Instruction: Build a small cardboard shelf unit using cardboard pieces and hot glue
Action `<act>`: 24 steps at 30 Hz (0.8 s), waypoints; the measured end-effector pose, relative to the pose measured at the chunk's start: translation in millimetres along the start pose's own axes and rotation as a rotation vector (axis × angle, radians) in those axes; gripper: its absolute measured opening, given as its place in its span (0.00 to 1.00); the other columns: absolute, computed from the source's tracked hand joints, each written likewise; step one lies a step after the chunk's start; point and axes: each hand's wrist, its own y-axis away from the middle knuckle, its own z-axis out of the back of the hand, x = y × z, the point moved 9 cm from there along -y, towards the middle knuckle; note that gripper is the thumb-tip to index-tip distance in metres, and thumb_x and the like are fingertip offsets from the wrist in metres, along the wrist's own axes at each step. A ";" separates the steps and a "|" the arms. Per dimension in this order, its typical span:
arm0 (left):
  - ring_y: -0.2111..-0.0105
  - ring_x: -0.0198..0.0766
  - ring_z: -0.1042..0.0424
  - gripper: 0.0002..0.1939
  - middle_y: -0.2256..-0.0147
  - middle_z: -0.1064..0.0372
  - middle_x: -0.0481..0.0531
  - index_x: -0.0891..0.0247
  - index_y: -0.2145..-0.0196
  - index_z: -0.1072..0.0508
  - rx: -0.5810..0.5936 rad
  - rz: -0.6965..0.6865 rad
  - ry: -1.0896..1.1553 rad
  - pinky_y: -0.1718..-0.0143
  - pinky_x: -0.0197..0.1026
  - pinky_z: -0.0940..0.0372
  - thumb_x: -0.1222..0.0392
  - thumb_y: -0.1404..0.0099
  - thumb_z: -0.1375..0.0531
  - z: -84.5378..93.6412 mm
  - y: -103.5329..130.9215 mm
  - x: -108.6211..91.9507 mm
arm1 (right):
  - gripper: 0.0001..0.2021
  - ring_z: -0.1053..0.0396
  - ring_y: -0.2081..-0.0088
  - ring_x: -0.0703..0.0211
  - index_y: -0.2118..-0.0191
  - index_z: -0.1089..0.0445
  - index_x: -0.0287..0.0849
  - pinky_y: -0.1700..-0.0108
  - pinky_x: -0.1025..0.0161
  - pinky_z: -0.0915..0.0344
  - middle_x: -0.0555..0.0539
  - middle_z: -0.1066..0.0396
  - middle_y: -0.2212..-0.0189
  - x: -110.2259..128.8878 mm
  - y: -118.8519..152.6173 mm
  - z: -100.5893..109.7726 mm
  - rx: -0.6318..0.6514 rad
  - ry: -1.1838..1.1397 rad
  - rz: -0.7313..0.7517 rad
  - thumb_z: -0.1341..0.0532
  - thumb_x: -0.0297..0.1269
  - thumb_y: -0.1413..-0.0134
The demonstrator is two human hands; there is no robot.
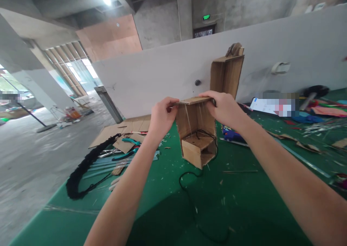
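Two bare hands hold a small cardboard box (pixel 196 121) roughly upright, its open side toward the viewer. The left hand (pixel 163 116) pinches the left edge of its top panel (pixel 193 100); the right hand (pixel 222 107) grasps the right edge, fingers closed on the card. This paired grip seems to keep the panel level and the box from tipping. Below the grip, pale strands (pixel 188 119) hang inside the box, and a black cord (pixel 187 173) trails over the green worktop (pixel 166 188). Whether the base rests there is hard to tell. Left of the grip lie pliers (pixel 132 141) and a black braid (pixel 74 179). Behind the right hand stands a taller cardboard piece (pixel 231 76), a phone (pixel 263 107) farther right. Things sit to the sides, probably leaving room around the grip.
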 end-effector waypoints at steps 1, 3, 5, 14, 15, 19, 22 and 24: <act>0.66 0.38 0.25 0.11 0.64 0.23 0.53 0.64 0.60 0.25 -0.011 0.007 0.001 0.61 0.42 0.30 0.64 0.39 0.44 0.8 -0.4 1.5 | 0.19 0.28 0.67 0.55 0.50 0.28 0.38 0.64 0.60 0.37 0.42 0.24 0.64 1.2 -0.4 0.2 -0.004 0.016 0.011 0.50 0.29 0.43; 0.66 0.38 0.25 0.11 0.65 0.23 0.54 0.64 0.61 0.24 -0.025 0.028 0.001 0.62 0.43 0.29 0.64 0.40 0.43 3.8 -1.2 3.1 | 0.19 0.28 0.68 0.55 0.50 0.28 0.37 0.64 0.59 0.37 0.41 0.24 0.65 5.0 -0.2 1.1 0.000 0.055 0.034 0.50 0.28 0.43; 0.67 0.39 0.25 0.10 0.67 0.23 0.54 0.64 0.62 0.23 -0.003 0.050 0.014 0.63 0.43 0.29 0.64 0.41 0.42 6.4 -1.8 2.0 | 0.19 0.29 0.69 0.55 0.51 0.27 0.37 0.64 0.60 0.37 0.41 0.23 0.67 7.8 0.5 1.5 0.019 0.082 0.037 0.49 0.29 0.43; 0.71 0.39 0.26 0.09 0.69 0.24 0.54 0.65 0.65 0.25 0.109 0.173 0.039 0.70 0.42 0.30 0.65 0.44 0.41 10.1 1.5 -0.2 | 0.15 0.30 0.70 0.56 0.55 0.26 0.39 0.67 0.62 0.40 0.44 0.24 0.69 4.3 2.0 -6.8 0.103 0.039 0.042 0.48 0.33 0.42; 0.71 0.37 0.27 0.08 0.69 0.25 0.53 0.65 0.65 0.25 0.115 0.160 0.046 0.70 0.41 0.31 0.65 0.44 0.41 8.7 1.6 -1.4 | 0.15 0.31 0.70 0.57 0.56 0.26 0.39 0.67 0.62 0.40 0.45 0.24 0.70 2.9 2.0 -7.1 0.106 0.033 0.042 0.48 0.33 0.42; 0.73 0.31 0.31 0.02 0.68 0.29 0.49 0.62 0.68 0.33 0.120 0.090 0.147 0.73 0.35 0.36 0.64 0.42 0.42 -2.3 4.7 -2.5 | 0.14 0.33 0.72 0.59 0.56 0.26 0.40 0.69 0.63 0.43 0.46 0.26 0.72 -2.5 2.0 -7.1 0.112 0.016 0.032 0.47 0.35 0.41; 0.67 0.34 0.30 0.05 0.66 0.31 0.48 0.58 0.63 0.37 0.145 0.078 0.306 0.69 0.35 0.36 0.59 0.37 0.44 -19.8 12.1 5.2 | 0.14 0.35 0.73 0.60 0.56 0.26 0.40 0.70 0.63 0.44 0.47 0.27 0.73 -7.1 2.0 -8.0 0.128 0.007 0.012 0.47 0.35 0.41; 0.63 0.35 0.30 0.07 0.62 0.31 0.49 0.56 0.59 0.39 0.126 0.087 0.379 0.64 0.37 0.34 0.56 0.35 0.46 -30.0 18.1 12.5 | 0.14 0.37 0.75 0.61 0.56 0.26 0.40 0.70 0.64 0.44 0.48 0.29 0.75 -10.1 2.2 -9.0 0.144 0.001 0.001 0.47 0.35 0.41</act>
